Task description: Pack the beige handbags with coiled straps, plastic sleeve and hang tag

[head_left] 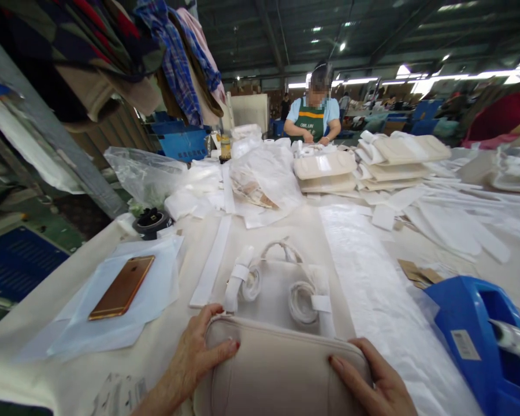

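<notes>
A beige handbag [281, 370] lies at the near edge of the table in front of me, its lower part cut off by the frame. My left hand [195, 349] grips its upper left corner, thumb on the front and fingers over the edge. On the opposite corner my right hand [375, 378] is closed the same way. Just beyond the bag's top edge, a thin handle [281, 247] arches up. Two coiled straps in white wrapping, a left coil [252, 283] and a right coil [302, 301], lie on either side below it.
On the left, a gold phone [123, 286] rests on white sheets [158, 271]. A blue plastic container [463, 312] stands at right. Plastic bags [273, 167] and stacked beige pieces [403, 150] fill the far side, where a co-worker in a green apron [311, 124] handles something.
</notes>
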`<state>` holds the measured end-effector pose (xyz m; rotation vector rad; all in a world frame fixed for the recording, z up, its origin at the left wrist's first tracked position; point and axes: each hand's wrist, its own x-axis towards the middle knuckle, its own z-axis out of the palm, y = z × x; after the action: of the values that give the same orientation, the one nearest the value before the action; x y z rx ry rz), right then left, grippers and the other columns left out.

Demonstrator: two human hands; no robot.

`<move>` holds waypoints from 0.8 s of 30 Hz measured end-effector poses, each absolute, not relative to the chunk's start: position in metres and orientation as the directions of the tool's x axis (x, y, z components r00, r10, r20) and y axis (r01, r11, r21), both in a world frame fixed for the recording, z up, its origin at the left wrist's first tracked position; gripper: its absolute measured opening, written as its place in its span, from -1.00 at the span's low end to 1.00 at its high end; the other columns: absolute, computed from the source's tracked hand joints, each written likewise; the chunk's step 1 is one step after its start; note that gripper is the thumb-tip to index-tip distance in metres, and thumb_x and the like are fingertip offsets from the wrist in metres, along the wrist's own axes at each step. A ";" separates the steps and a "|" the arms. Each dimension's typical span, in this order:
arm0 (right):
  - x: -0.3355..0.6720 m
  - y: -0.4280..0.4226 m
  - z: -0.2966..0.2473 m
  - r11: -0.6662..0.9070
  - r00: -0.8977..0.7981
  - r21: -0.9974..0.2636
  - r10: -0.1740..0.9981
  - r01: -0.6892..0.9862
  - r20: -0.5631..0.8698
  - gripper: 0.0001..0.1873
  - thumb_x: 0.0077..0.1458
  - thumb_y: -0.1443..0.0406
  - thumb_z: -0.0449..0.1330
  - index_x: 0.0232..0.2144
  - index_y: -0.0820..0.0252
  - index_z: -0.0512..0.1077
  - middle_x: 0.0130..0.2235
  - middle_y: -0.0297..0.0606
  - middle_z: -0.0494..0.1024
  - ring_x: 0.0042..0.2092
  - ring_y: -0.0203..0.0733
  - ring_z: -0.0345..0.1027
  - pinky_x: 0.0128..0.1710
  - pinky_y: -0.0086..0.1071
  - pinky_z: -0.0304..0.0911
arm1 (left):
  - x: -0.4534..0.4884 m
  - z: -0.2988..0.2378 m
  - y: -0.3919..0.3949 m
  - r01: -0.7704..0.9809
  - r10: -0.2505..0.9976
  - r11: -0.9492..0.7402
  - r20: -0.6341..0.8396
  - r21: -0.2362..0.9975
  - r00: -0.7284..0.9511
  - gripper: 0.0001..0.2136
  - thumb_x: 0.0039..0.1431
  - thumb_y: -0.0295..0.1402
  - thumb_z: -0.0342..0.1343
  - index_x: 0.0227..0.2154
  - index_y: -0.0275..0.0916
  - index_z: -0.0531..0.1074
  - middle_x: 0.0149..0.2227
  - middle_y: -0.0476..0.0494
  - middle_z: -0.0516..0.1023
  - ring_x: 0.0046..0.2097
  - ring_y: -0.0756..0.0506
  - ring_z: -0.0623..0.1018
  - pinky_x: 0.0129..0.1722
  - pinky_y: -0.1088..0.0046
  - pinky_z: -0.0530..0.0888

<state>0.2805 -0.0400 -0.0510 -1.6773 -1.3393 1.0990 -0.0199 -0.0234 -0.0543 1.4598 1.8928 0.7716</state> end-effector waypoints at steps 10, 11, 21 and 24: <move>0.282 -0.011 -0.068 -0.243 0.030 -0.848 0.965 0.470 -0.260 -0.53 -0.08 -0.13 0.08 -0.44 0.14 0.39 -0.48 -0.35 0.46 -0.36 -0.10 0.33 -0.36 -0.32 0.18 | -0.006 -0.042 -0.003 0.651 0.960 0.270 -0.246 0.709 -0.131 -0.49 -0.16 0.02 0.07 -0.18 -0.22 0.27 -0.22 -0.16 0.53 -0.14 -0.28 0.52 -0.09 0.19 0.40; 0.282 -0.010 -0.067 -0.247 0.037 -0.846 0.965 0.473 -0.261 -0.53 -0.08 -0.13 0.08 -0.46 0.14 0.38 -0.49 -0.35 0.45 -0.37 -0.10 0.32 -0.38 -0.33 0.17 | -0.006 -0.039 -0.006 0.651 0.959 0.273 -0.252 0.708 -0.129 -0.48 -0.15 0.00 0.07 -0.15 -0.23 0.25 -0.19 -0.18 0.52 -0.13 -0.28 0.52 -0.09 0.19 0.40; 0.281 -0.008 -0.067 -0.194 0.015 -0.856 0.977 0.479 -0.213 -0.56 -0.09 -0.10 0.09 -0.52 0.15 0.34 -0.53 -0.36 0.42 -0.40 -0.13 0.31 -0.42 -0.35 0.13 | 0.068 -0.013 0.000 0.938 0.979 -0.205 0.059 0.279 0.197 -0.69 0.16 -0.55 -0.21 -0.08 -0.30 0.31 -0.07 -0.30 0.46 0.01 -0.19 0.43 0.02 0.23 0.35; 0.285 -0.009 -0.065 -0.171 0.011 -0.815 0.980 0.554 -0.198 -0.55 -0.05 -0.11 0.05 -0.53 0.14 0.33 -0.55 -0.36 0.40 -0.42 -0.12 0.31 -0.43 -0.34 0.13 | 0.097 -0.018 0.025 0.953 0.986 -0.154 -0.024 0.261 0.166 -0.65 0.12 -0.65 -0.28 -0.13 -0.34 0.31 -0.17 -0.30 0.50 -0.12 -0.18 0.52 -0.14 0.30 0.44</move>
<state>0.2851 -0.0087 -0.0652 -1.7691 -1.5712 1.0559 0.0966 0.0247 -0.0181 2.2236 1.8867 0.2233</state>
